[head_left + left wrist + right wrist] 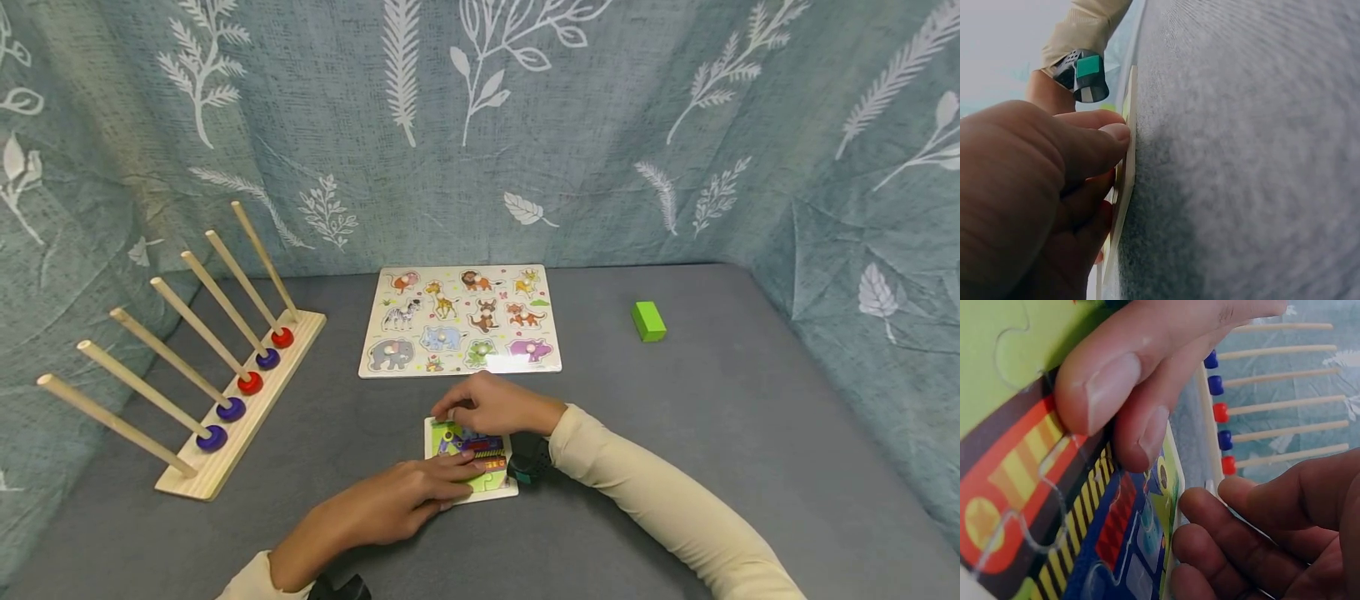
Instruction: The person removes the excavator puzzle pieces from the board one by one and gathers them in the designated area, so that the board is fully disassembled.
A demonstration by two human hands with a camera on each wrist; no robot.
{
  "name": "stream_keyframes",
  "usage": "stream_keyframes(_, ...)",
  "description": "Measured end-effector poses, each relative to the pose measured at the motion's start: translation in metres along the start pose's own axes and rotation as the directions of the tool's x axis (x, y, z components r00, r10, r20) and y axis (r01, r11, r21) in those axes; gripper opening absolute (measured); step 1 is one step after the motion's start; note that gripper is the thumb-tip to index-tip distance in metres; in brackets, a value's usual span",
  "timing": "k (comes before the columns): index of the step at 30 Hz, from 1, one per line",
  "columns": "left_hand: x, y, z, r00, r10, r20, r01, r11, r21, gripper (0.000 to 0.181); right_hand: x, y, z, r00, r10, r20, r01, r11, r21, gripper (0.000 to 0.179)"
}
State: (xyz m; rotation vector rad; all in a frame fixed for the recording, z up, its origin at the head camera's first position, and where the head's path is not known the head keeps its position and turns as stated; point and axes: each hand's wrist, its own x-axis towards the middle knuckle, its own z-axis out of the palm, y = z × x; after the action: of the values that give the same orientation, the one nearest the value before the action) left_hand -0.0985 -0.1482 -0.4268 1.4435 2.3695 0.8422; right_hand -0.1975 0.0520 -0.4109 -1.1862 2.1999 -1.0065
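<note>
A small jigsaw puzzle [497,482] with a colourful vehicle picture lies flat on the grey table, its pieces fitted together in a pale tray. My left hand [408,500] rests on its near left part, fingers extended over the picture. In the left wrist view the left thumb [1113,139] lies against the pale edge of the board. At the far side of the puzzle is my right hand [498,404], palm down and fingers bent. The right wrist view shows its fingertips [1194,503] touching the board's edge, while two left fingers [1107,387] press on the printed pieces.
Behind the puzzle lies an animal peg puzzle board [459,292]. On the left stands a wooden rack [247,417] with upright pegs and several red and blue rings. A green block [648,322] sits at the back right, and a patterned curtain [570,183] hangs behind the table.
</note>
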Motion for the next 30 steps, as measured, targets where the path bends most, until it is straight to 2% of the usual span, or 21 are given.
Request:
stream_keyframes(9, 0.0012, 0.0026, 0.0007, 1.0, -0.013, 0.012, 0.013, 0.999, 0.042, 0.037, 0.0019, -0.0004, -0.001, 1.0, 0.014, -0.011, -0.015, 1.0, -0.01, 0.028)
stream_keyframes(20, 0.0004, 0.0007, 0.0007, 0.999, 0.033, -0.011, -0.033, 0.998, 0.045, 0.035, 0.003, -0.001, 0.0012, 1.0, -0.01, -0.003, 0.009, 0.991, -0.136, 0.027)
stream_keyframes(30, 0.0027, 0.0017, -0.0005, 1.0, 0.03, 0.0, -0.03, 0.999, 0.015, 0.046, 0.0059, -0.0056, 0.0017, 1.0, -0.017, 0.015, 0.02, 0.975, -0.22, 0.027)
